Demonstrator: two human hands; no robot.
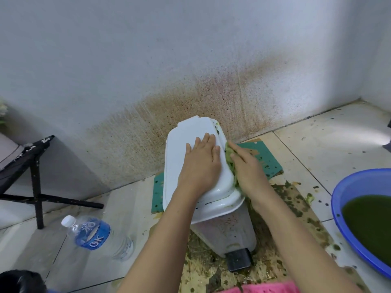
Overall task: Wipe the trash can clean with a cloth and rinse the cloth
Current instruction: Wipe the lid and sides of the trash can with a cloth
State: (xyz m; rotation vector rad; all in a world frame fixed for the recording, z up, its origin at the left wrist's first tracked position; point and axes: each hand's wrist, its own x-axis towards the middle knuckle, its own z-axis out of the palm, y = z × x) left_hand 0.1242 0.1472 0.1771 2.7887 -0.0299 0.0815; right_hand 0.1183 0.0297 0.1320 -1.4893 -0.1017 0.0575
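- At the bottom centre, a black foot pedal juts from the pale grey plastic trash can. The can stands mid-frame on a stained brown sheet on the floor.
- Its front wall is peppered with reddish-brown specks, so judge that face as not yet wiped.
- At the right edge, the round blue plastic basin of dark green water looks like your rinsing spot.
- Your left hand lies flat on the glossy white lid, fingers straight and together, holding nothing. Lean on it so the can does not tip.
- Your right hand presses the green-stained cloth against the lid's right rim, fingers stretched over it rather than curled.
- Draw the cloth along that rim in one firm pass, then fold to a cleaner face.
- Green smears show at the lid's far right corner, and dark marks under its front lip.
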